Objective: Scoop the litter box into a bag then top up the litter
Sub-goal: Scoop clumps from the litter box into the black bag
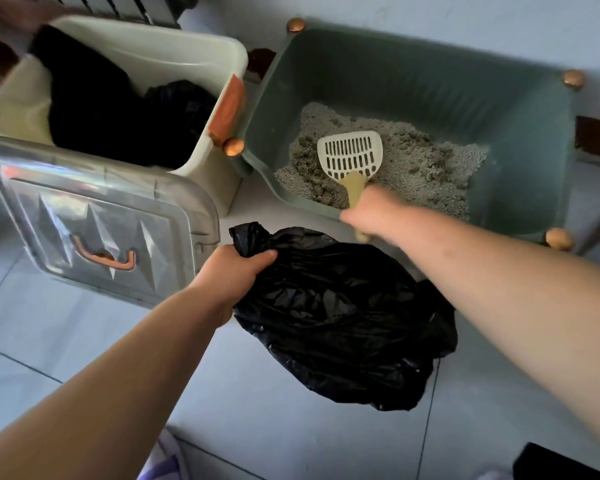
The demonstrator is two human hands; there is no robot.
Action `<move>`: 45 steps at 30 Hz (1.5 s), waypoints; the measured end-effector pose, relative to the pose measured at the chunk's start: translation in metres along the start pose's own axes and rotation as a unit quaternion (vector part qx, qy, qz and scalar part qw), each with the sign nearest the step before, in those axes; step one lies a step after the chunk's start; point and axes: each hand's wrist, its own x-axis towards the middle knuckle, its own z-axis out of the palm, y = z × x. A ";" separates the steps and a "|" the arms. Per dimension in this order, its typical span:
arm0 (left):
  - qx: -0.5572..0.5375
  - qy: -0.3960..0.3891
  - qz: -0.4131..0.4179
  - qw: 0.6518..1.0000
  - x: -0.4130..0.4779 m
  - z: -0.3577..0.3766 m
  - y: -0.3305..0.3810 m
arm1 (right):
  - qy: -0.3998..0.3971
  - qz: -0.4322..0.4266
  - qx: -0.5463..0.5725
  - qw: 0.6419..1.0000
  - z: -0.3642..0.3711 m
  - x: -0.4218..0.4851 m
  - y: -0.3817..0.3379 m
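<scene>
A green litter box stands on the floor at the upper right, with grey litter heaped toward its near side. My right hand grips the tan handle of a white slotted scoop, whose head lies on the litter. A black plastic bag sits crumpled on the floor just in front of the box. My left hand grips the bag's gathered top-left edge.
A cream storage bin with orange latches stands at the upper left, dark bags inside it. Its clear lid with an orange handle leans against the bin's front. Pale floor tiles run below. A dark object sits at the bottom right corner.
</scene>
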 end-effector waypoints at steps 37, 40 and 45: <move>-0.019 0.071 0.036 0.997 0.010 0.003 0.015 | 0.050 0.044 0.261 0.963 -0.004 0.066 0.042; -0.016 0.091 0.038 0.995 0.011 0.002 0.015 | 0.068 0.025 0.270 0.960 -0.001 0.070 0.047; -0.020 0.100 0.037 0.994 0.012 0.003 0.016 | 0.081 0.010 0.274 0.958 0.003 0.072 0.047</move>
